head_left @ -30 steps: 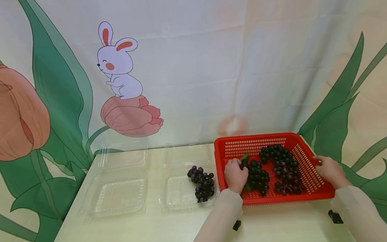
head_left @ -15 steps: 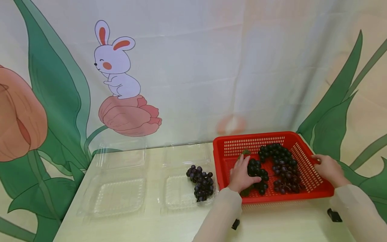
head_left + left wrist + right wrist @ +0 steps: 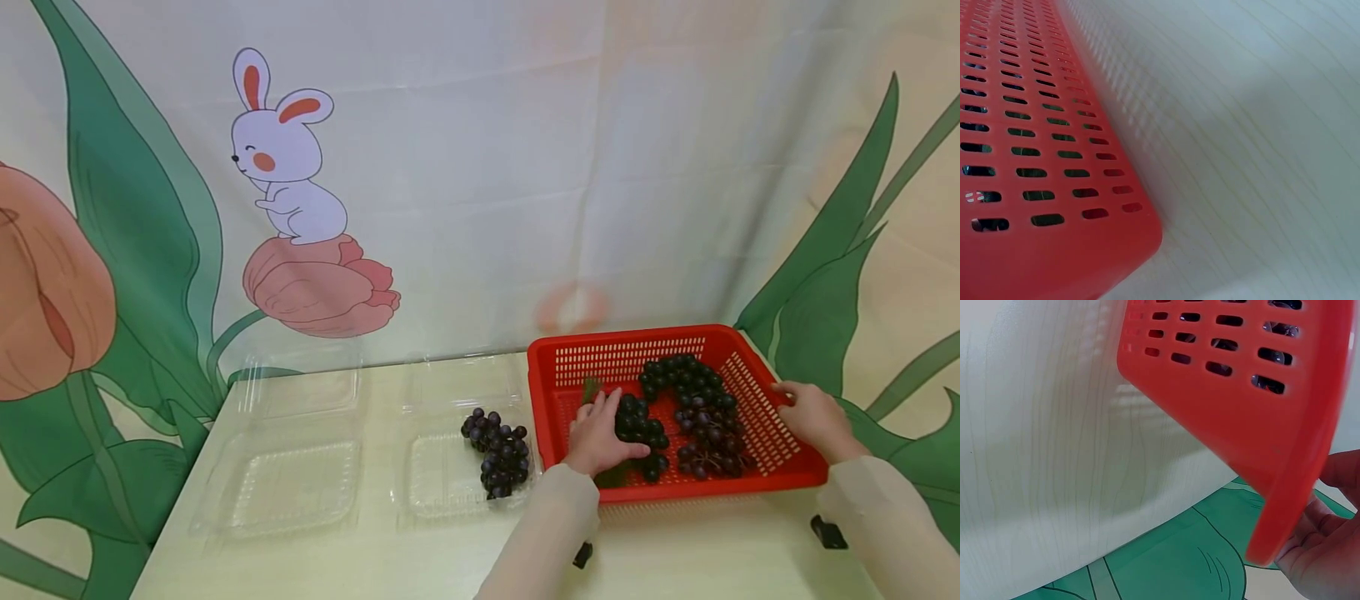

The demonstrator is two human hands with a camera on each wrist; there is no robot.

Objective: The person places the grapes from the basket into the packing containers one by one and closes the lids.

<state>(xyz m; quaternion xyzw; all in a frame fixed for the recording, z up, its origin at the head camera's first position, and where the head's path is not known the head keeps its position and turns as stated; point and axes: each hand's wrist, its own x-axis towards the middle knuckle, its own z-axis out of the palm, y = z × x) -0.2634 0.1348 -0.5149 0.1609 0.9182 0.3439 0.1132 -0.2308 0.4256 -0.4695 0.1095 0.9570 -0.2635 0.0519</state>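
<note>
Inside the red basket [image 3: 637, 340], my left hand [image 3: 597, 440] lies over a dark green bunch of grapes [image 3: 636, 422], thumb spread away from the fingers. Its fingertips reach the bunch's left side; what lies under the palm is hidden. A green leaf [image 3: 592, 388] shows beyond the fingers. My right hand [image 3: 817, 422] grips the basket's right rim. The right wrist view shows that hand [image 3: 1329, 553] curled round the rim's outer edge. Another dark green grape bunch [image 3: 686, 377] and a purple one [image 3: 712, 433] lie in the basket's right half. The left hand is out of its wrist view.
Left of the basket, a clear plastic clamshell [image 3: 431, 492] stands with its lid raised, a dark purple grape bunch [image 3: 501, 457] in it. Farther left is a second clear clamshell [image 3: 292, 492], lid up. A printed curtain [image 3: 465, 183] hangs behind the pale table [image 3: 375, 567].
My left hand has shifted right from the basket's left side onto the green bunch, its fingers spreading and then lowering slightly. The leaf has moved a little. My right hand stays on the rim.
</note>
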